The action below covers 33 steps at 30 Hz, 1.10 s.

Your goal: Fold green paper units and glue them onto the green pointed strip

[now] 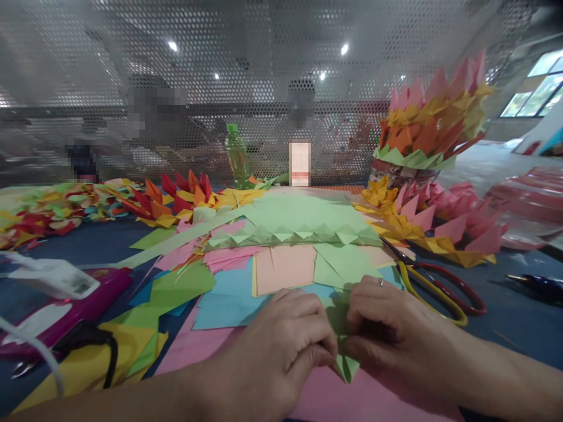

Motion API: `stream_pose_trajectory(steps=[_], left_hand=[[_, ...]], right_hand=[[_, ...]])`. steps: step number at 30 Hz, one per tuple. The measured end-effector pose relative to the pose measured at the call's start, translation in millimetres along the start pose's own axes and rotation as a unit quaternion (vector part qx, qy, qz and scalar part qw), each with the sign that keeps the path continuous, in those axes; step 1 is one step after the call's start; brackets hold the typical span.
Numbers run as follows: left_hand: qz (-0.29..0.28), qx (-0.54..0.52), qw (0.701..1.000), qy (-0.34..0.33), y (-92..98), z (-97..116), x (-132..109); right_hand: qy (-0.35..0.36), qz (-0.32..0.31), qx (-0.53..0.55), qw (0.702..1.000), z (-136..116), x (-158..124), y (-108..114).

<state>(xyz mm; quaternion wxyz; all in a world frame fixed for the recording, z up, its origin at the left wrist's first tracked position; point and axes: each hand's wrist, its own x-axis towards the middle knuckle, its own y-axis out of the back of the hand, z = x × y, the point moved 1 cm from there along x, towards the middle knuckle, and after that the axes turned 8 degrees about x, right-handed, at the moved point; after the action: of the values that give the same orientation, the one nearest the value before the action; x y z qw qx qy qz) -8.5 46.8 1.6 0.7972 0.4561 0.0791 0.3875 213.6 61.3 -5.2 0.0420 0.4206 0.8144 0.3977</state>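
perforated metal mesh fills the background before you, with a window at the upper right and a dark blue tabletop below. your left hand pinches the left edge of a folded green paper piece, thumb and fingers together; your right hand, wearing a ring, grips its right side between thumb and curled fingers. the piece sits between your hands, over a large pink sheet. just beyond lie blue paper, a peach sheet and a pale green strip of folded points. to your right, scissors with red and yellow handles lie near a blue pen; farther back, layered paper points ring a rounded base. at your left are a magenta power strip with a white charger, and a green-capped bottle stands near the mesh.
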Motion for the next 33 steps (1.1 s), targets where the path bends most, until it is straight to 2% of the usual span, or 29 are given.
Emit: stream_pose_trajectory(steps=[8, 13, 15, 22, 28, 33], left_hand=[[0.005, -0.021, 0.999, 0.024, -7.4, -0.3, 5.8], [0.005, -0.045, 0.989, 0.139, -7.5, 1.0, 8.4], [-0.003, -0.053, 0.986, 0.158, -7.2, 1.8, 9.2], [0.009, -0.052, 0.983, 0.176, -7.6, -0.2, 11.0], [0.003, -0.019, 0.992, 0.124, -7.3, 2.1, 8.6], [-0.006, -0.018, 0.990, 0.143, -6.9, 2.0, 10.7]], right_hand=[[0.010, 0.008, -0.014, 1.000, -3.7, 0.8, -2.6], [0.018, 0.012, -0.036, 0.999, -4.2, -1.0, -3.7], [0.021, 0.009, -0.036, 0.999, -3.7, -2.3, -4.4], [0.009, 0.002, -0.037, 0.999, -3.3, -3.4, -5.3], [0.004, -0.006, -0.046, 0.999, -2.3, -3.3, -6.6], [0.004, -0.007, -0.059, 0.998, -2.6, -2.8, -6.9]])
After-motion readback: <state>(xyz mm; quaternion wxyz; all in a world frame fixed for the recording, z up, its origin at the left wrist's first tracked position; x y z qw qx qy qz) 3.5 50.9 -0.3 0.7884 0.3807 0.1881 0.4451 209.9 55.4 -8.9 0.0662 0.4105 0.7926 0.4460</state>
